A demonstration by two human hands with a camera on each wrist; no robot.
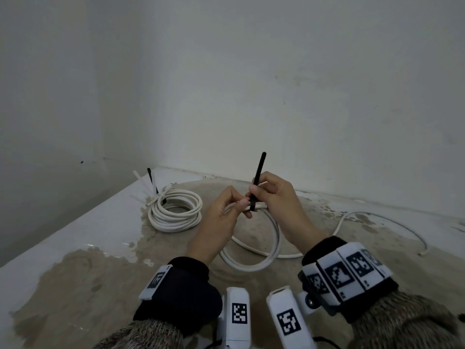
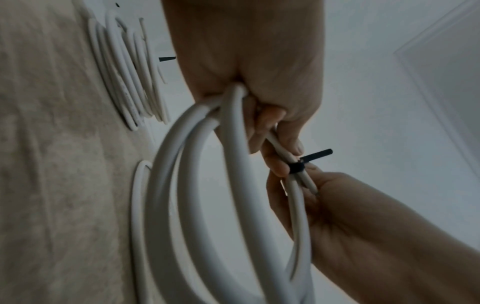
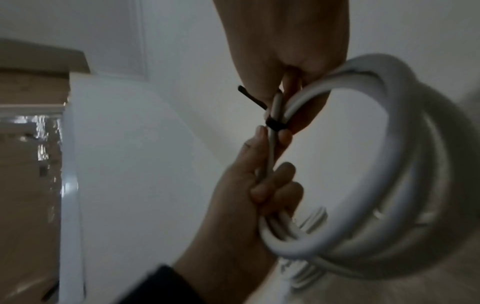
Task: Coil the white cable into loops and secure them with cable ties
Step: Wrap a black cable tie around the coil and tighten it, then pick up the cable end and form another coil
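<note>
Left hand (image 1: 219,217) grips the cable (image 1: 266,258) loops above the worktop (image 1: 75,273); right hand (image 1: 279,197) fingers pinch the black tie (image 1: 257,182) wrapped round them. Second tied coil (image 1: 176,210) lies far left, spare ties (image 1: 151,182) beside it.

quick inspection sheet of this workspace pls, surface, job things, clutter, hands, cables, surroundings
surface: white tabletop with its coating worn away to a large rough beige patch.
job's things: loose white cable loops held up at their far side; a black plastic cable tie wrapped round the strands, tail sticking up.
clutter: a finished white cable coil at the back left, with white and black tie tails standing up from it.
grippers: left hand pinches the strands beside the tie; right hand grips the tie.
cables: the cable's free end trails off to the right on the tabletop.
surroundings: plain white walls meeting in a corner.
</note>
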